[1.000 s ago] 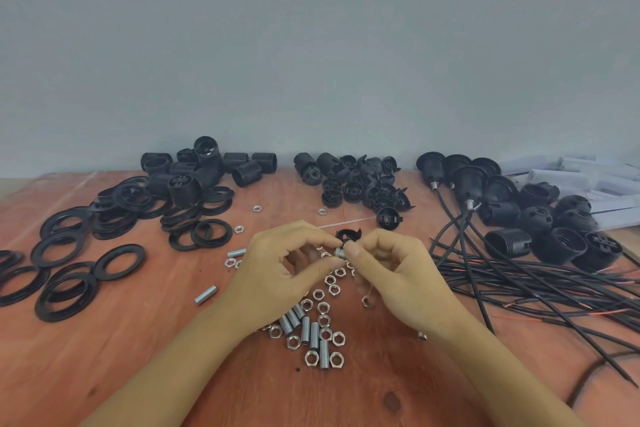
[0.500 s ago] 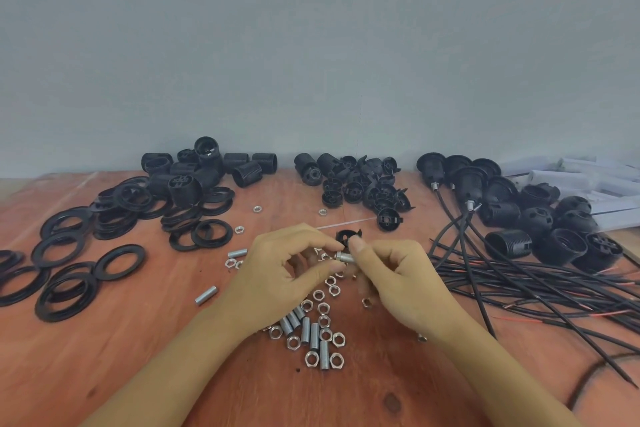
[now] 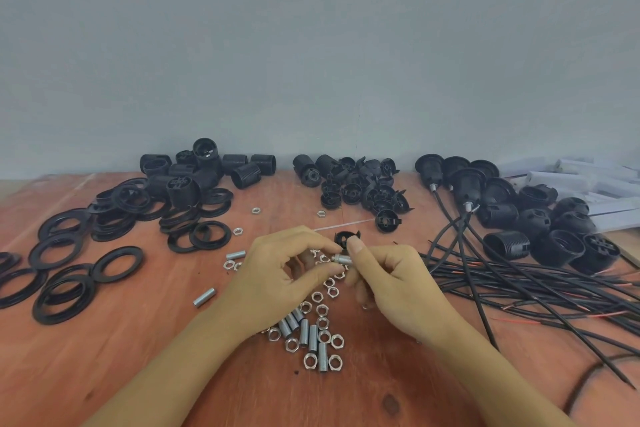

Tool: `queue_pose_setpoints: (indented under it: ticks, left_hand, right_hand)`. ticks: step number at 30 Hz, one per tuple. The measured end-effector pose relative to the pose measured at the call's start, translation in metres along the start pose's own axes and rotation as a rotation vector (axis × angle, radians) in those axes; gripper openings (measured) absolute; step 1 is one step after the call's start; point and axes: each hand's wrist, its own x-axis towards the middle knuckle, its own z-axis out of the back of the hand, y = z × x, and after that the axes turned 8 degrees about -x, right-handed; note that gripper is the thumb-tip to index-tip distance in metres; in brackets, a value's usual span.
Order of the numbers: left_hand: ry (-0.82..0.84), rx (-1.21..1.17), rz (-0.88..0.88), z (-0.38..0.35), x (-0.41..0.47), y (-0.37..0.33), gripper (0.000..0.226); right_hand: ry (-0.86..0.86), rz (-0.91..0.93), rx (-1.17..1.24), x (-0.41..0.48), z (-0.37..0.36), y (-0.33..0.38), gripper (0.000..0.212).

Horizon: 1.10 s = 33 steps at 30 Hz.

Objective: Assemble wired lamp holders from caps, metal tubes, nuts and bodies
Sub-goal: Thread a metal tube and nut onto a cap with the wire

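On the wooden table (image 3: 121,367), nearest, lies a loose heap of nuts (image 3: 323,336) and threaded tubes (image 3: 313,337); above it the right hand (image 3: 398,291) pinches a metal tube (image 3: 343,259) between thumb and forefinger, held level; the left hand (image 3: 273,282) pinches the tube's left end with curled forefinger and thumb; just behind sits a black cap (image 3: 345,238); farther back, piled caps (image 3: 363,189), rings (image 3: 110,222) left, wired holders (image 3: 467,184) right

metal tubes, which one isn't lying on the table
The metal tube pinched in the right hand, held above the table. The other tubes lie flat on it: a cluster among the nuts by the wrists, two loose further left.
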Motion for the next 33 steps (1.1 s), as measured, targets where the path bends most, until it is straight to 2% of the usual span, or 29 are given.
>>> queue_pose_setpoints:
  ticks: [4, 8, 11, 14, 18, 21, 24, 27, 31, 33]
  left_hand:
    - [-0.008, 0.003, 0.001, 0.0009, 0.0001, 0.0006, 0.016]
    - [-0.017, -0.005, 0.006, 0.0009, 0.0004, 0.0004, 0.016]
    - [-0.024, -0.015, 0.003, 0.0007, 0.0011, 0.0007, 0.015]
    - [-0.011, -0.010, -0.001, -0.0004, 0.0006, 0.0013, 0.015]
    - [-0.014, -0.017, -0.015, 0.0000, 0.0000, 0.0018, 0.016]
    - [-0.009, -0.008, -0.004, 0.0002, -0.0002, 0.0022, 0.016]
    - [-0.022, -0.006, -0.012, 0.0005, -0.0002, 0.0022, 0.016]
    - [-0.019, -0.002, -0.004, 0.0006, 0.0004, 0.0017, 0.016]
    - [-0.020, -0.001, -0.011, 0.0012, 0.0005, 0.0008, 0.016]
    - [-0.017, 0.003, -0.003, 0.0014, 0.0000, 0.0011, 0.015]
  right_hand:
    - [0.010, 0.020, 0.011, -0.0004, -0.0016, 0.0005, 0.031]
    - [-0.004, 0.008, 0.001, 0.0003, -0.0013, -0.0010, 0.041]
    - [0.004, 0.033, 0.017, 0.0004, -0.0010, 0.0008, 0.028]
    - [-0.006, 0.016, 0.022, 0.0004, -0.0014, -0.0011, 0.041]
    - [0.008, 0.017, 0.046, 0.0003, -0.0011, 0.0000, 0.030]
    - [-0.003, -0.015, 0.057, 0.0009, -0.0012, -0.0012, 0.044]
    - [0.000, 0.024, 0.077, 0.0008, -0.0008, 0.0002, 0.027]
    - [-0.029, 0.011, 0.074, 0.0017, -0.0006, -0.0009, 0.036]
    - [-0.022, 0.045, 0.078, 0.0013, -0.0002, -0.0011, 0.025]
    - [-0.036, 0.018, 0.069, 0.0013, -0.0009, -0.0015, 0.035]
